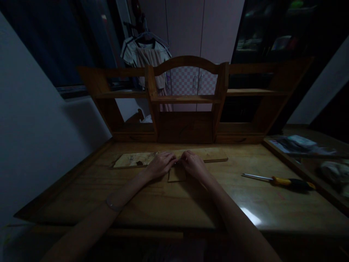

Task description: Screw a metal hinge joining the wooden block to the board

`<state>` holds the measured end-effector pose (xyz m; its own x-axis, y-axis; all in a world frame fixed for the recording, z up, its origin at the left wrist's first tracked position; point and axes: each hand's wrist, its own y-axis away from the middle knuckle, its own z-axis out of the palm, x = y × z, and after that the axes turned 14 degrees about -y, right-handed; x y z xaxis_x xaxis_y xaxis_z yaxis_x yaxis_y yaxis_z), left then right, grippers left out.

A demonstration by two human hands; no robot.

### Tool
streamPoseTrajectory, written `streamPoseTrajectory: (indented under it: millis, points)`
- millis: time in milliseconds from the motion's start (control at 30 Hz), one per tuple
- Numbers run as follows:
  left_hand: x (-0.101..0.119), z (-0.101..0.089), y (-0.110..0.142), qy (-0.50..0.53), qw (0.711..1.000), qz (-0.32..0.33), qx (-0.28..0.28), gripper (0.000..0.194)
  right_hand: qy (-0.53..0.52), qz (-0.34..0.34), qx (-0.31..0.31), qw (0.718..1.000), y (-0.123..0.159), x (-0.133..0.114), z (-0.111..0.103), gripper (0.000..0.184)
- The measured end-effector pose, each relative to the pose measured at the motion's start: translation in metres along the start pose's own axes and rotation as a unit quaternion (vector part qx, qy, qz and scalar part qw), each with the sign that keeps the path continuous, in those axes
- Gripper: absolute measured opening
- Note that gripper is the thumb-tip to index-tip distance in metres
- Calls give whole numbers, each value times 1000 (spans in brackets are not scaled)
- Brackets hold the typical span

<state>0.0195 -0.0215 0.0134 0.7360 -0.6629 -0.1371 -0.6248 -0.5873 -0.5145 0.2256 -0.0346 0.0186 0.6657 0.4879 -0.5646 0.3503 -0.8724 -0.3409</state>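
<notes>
A long wooden board [215, 154] lies across the desk, its left end rough and dark-stained. Against its near side is a small, flat, squarish wooden piece [177, 176]. Both hands meet above the join of the two. My left hand [163, 163] is closed in a pinch, its fingertips at a tiny shiny spot. Facing it, my right hand [193, 164] has its fingers curled and pinched together over the edge of the small piece. What lies between the fingertips is too small and dark to name. A screwdriver [280, 181] with a yellow and black handle rests to the right.
The room is dim. A wooden shelf unit [185, 98] stands along the back of the desk [131, 207]. On a lower surface at the right are a plastic-wrapped packet [302, 142] and a pale crumpled thing [334, 174]. A wall [40, 127] borders the left side.
</notes>
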Motion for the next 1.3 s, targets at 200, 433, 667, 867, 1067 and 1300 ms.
streamPoseTrajectory:
  millis: [200,433,667,867,1067,1300]
  points:
    - [2,-1,-2,-4,1000,4,16,21,-30,-6,21,999,1,3,4,11]
    - [1,5,5,-26,997,33,62,20,-49,0,36,998,-2,9,8,11]
    - [1,6,6,22,998,19,49,19,-93,-7,54,994,-1,7,7,9]
    - [3,4,5,40,999,-4,37,19,-203,-5,94,975,-6,7,5,11]
    - [-2,4,2,108,981,-124,99,20,-385,40,102,916,-16,12,5,26]
    - [-9,10,3,167,970,-152,91,21,-504,68,68,858,-14,2,6,32]
